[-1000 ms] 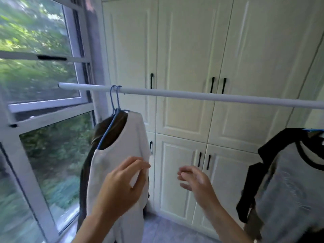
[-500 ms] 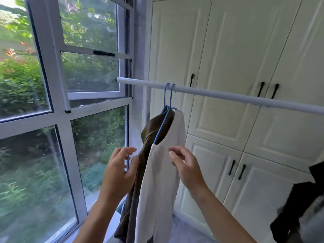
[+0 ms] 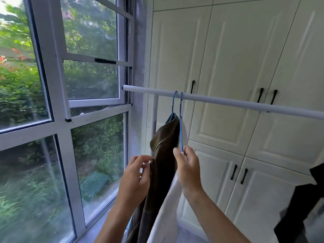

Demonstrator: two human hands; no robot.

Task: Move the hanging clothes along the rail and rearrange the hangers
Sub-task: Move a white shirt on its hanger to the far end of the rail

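Right hand [image 3: 188, 170] moved up, now pinching blue hanger [image 3: 180, 130]; left hand [image 3: 135, 178] pinches olive garment [image 3: 163, 155] edge (9 o'clock side); advise sliding one hook along rail [image 3: 228, 102] toward 3 o'clock.

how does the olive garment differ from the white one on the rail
Colour: the olive garment is dark olive-brown, the white garment plain white.
Place: the olive garment hangs nearer the window, the white garment beside it.
Hands: the left hand is at the olive garment's edge; the right hand pinches the white garment's shoulder.
Both hang on blue hangers side by side on the rail.
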